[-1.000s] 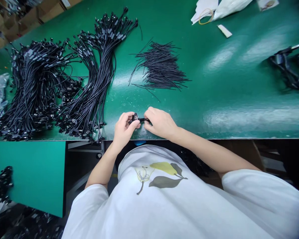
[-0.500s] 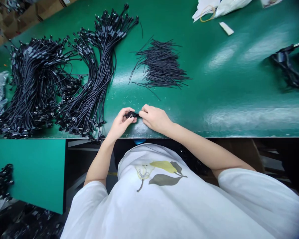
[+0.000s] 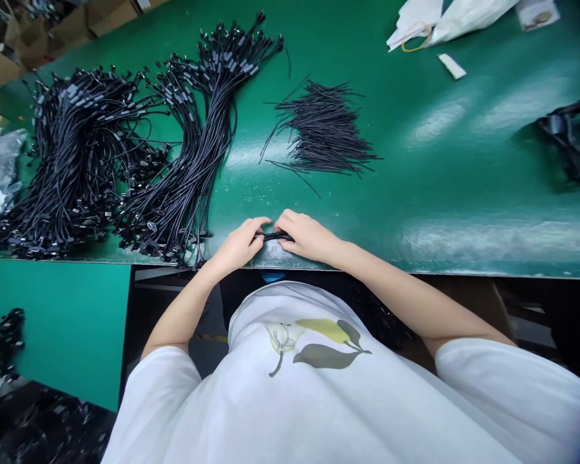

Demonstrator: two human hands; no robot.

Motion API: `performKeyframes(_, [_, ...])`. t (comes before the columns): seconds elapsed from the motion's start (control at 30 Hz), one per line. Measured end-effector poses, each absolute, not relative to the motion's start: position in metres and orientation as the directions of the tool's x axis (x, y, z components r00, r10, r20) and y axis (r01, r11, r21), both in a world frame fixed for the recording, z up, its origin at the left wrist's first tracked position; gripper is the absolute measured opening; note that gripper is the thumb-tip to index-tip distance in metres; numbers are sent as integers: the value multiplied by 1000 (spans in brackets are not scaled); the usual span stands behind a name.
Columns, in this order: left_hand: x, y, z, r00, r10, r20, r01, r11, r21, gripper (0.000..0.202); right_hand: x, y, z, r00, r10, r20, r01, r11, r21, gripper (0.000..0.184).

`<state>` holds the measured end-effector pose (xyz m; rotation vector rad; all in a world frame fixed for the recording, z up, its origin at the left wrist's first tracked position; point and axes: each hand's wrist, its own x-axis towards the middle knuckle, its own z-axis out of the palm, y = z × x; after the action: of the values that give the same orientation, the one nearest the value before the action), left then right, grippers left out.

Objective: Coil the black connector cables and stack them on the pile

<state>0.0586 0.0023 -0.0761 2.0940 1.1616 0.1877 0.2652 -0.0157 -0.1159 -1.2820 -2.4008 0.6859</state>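
Both hands meet at the near table [image 3: 454, 193] edge, the left hand [image 3: 239, 246] and right hand [image 3: 308, 236] pinching one black cable [image 3: 272, 236] between fingertips, close under the eyes, with cable bundles [image 3: 125, 154] and ties [image 3: 323, 129] laid within reach.

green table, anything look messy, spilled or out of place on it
Nothing looks spilled or damaged on the green table. The thin black wire strips lie in a loose pile with a few strays fanned out at its edges. Both hands, left hand and right hand, pinch one small black cable piece.
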Motion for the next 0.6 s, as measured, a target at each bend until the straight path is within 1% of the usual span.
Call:
performKeyframes(0.07, [58, 2, -79, 608, 754, -249, 655, -299, 694, 34, 264, -18, -118, -529, 846, 73, 673, 470, -571, 16])
performKeyframes(0.1, [58, 3, -80, 598, 747, -290, 653, -244, 717, 34, 263, -19, -119, -517, 852, 81, 670, 463, -580, 15])
performKeyframes(0.2, [57, 4, -83, 559, 712, -426, 610, -5, 792, 32, 263, -19, -119, -487, 866, 117, 639, 444, -629, 13])
performKeyframes(0.3, [57, 6, -84, 588, 662, -465, 450, 211, 868, 22, 264, -16, -119, -477, 865, 155, 577, 441, -687, 7])
performKeyframes(0.37, [58, 7, -84, 608, 635, -477, 344, 331, 879, 19, 265, -15, -121, -478, 858, 187, 535, 453, -713, 3])
performKeyframes(0.4, [58, 7, -84, 610, 624, -489, 309, 381, 871, 19, 265, -14, -122, -481, 853, 205, 518, 465, -718, 3])
performKeyframes(0.5, [59, 6, -84, 602, 599, -527, 262, 476, 840, 22, 265, -12, -127, -511, 826, 239, 492, 508, -707, 13])
performKeyframes(0.6, [60, 2, -82, 586, 607, -536, 300, 452, 840, 27, 266, -10, -129, -577, 784, 230, 464, 546, -698, 14])
